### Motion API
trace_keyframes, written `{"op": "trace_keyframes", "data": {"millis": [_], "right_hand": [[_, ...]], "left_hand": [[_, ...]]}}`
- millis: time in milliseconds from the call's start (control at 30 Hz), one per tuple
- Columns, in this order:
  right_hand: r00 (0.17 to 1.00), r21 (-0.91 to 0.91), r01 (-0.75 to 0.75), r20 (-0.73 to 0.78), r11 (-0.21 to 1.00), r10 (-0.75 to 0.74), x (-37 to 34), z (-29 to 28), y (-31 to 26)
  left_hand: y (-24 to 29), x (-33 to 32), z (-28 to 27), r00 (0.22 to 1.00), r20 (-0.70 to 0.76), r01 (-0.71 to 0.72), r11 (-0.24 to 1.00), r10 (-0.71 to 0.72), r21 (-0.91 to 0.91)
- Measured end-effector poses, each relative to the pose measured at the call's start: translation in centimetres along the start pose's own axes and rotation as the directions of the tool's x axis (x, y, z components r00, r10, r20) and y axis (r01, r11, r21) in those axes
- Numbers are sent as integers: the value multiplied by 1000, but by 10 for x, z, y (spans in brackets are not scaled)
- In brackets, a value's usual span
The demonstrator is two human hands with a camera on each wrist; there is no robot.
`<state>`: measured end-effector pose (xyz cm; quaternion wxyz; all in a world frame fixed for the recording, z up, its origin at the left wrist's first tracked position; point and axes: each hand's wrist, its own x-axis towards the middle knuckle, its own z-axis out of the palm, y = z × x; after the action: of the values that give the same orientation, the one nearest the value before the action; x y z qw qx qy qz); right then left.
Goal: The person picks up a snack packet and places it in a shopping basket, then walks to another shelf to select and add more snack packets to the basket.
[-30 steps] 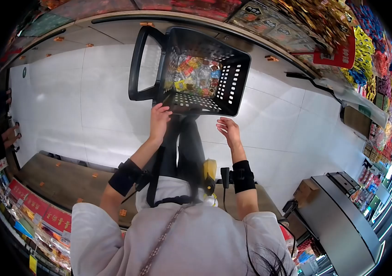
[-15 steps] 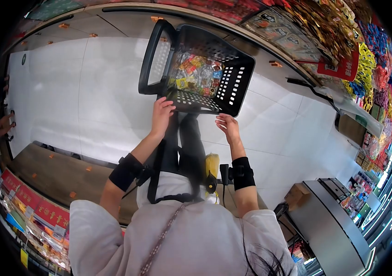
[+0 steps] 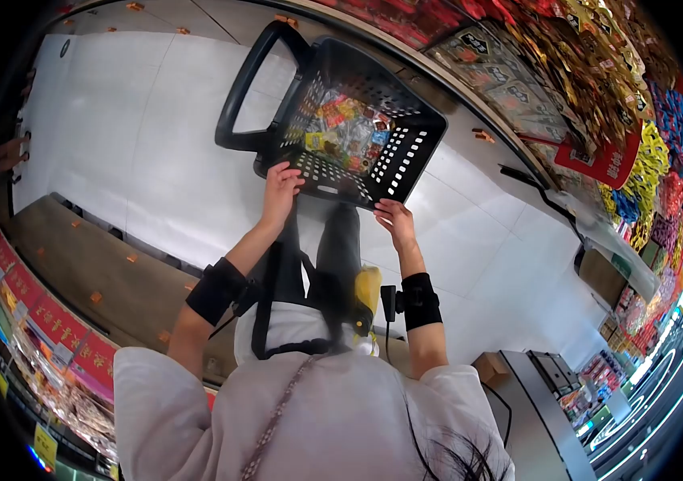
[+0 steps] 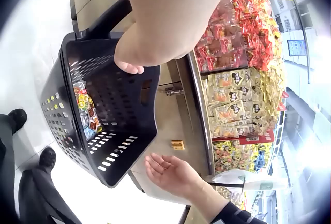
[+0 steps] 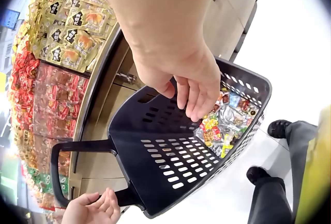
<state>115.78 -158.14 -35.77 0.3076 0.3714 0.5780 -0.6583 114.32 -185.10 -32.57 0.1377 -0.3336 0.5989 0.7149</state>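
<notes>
Two hands, the left hand [image 3: 280,191] and right hand [image 3: 396,223], hold nothing, fingers relaxed, by the near rim of the black basket [image 5: 132,133]; whether they touch it I cannot tell. The basket sits close beside a display stand [image 4: 173,120]. Filling looks partly done: packets [image 3: 349,132] lie over the basket's bottom, with room left above.

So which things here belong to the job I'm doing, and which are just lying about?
Seemingly part of the job:
black basket
packets inside it
left hand and right hand, by its near rim

Just lying about:
gold packets on display
red packets on display
brown box
grey counter
</notes>
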Motion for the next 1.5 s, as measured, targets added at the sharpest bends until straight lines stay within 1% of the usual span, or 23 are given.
{"op": "trace_keyframes", "data": {"millis": [167,267,367,433,567,700,767,800,833,933,1033,1067,1100,1133,1167,1200,1233,1267,1300,1333,1367,1433,1500], "right_hand": [[998,-75,-5,67,997,10,17,-41,-10],[996,-141,-25,82,990,37,33,-57,-17],[991,-196,-14,126,981,39,55,-63,-19],[985,-224,-9,168,975,48,75,-62,-17],[980,-248,-58,171,967,103,121,-43,-5],[977,-331,-100,145,938,155,163,-14,2],[978,-353,-87,146,932,147,185,-2,7],[976,-386,-84,155,919,155,199,4,10],[973,-418,-85,160,904,166,211,8,15],[922,-366,-160,276,917,271,271,13,38],[879,-504,-69,378,861,292,338,17,58],[821,-608,314,560,729,113,370,12,76],[707,-599,645,703,474,-74,382,18,76],[792,-706,504,608,498,60,396,22,72],[848,-794,347,493,500,194,397,30,61],[705,-680,566,692,467,154,423,23,71],[484,-432,875,795,-218,366,450,22,82],[582,-581,808,766,-94,273,455,20,87],[677,-701,711,705,62,212,460,18,96],[749,-772,608,635,186,189,467,17,102],[799,-809,524,576,268,176,474,19,107],[848,-833,444,509,329,146,493,19,118],[871,-847,415,475,333,121,506,19,131]], "left_hand": [[-22,-10,36,998,-66,-9,1000,7,-25],[-29,-12,46,988,-149,-61,995,47,-85],[-39,-14,50,983,-181,-46,994,26,-104],[-47,-14,51,984,-175,-58,994,40,-95],[-61,-7,54,986,-157,-57,997,50,-42],[-73,10,48,987,-154,-49,996,37,-75],[-78,22,43,987,-161,-32,995,18,-89],[-82,29,39,987,-160,-40,989,17,-141],[-86,39,35,986,-164,-43,992,24,-116],[-94,60,34,984,-177,-25,996,10,-82],[-108,85,32,987,-151,-78,988,57,-134],[-112,93,32,987,-151,-67,990,47,-127],[-113,99,33,989,-139,-67,990,50,-126],[-114,105,32,991,-126,-70,990,54,-125],[-113,110,33,992,-110,-72,990,59,-123],[-113,114,34,994,-101,-65,989,51,-135],[-117,119,32,995,-74,-72,990,63,-124],[-114,124,31,998,-44,-56,992,52,-110],[-108,125,32,999,-16,-30,995,29,-96],[-98,124,33,999,11,-32,995,33,-98],[-92,121,31,999,17,-41,996,42,-79],[-88,126,27,996,48,-71,997,72,-31],[-88,126,23,998,41,-36,998,38,-53]]}}
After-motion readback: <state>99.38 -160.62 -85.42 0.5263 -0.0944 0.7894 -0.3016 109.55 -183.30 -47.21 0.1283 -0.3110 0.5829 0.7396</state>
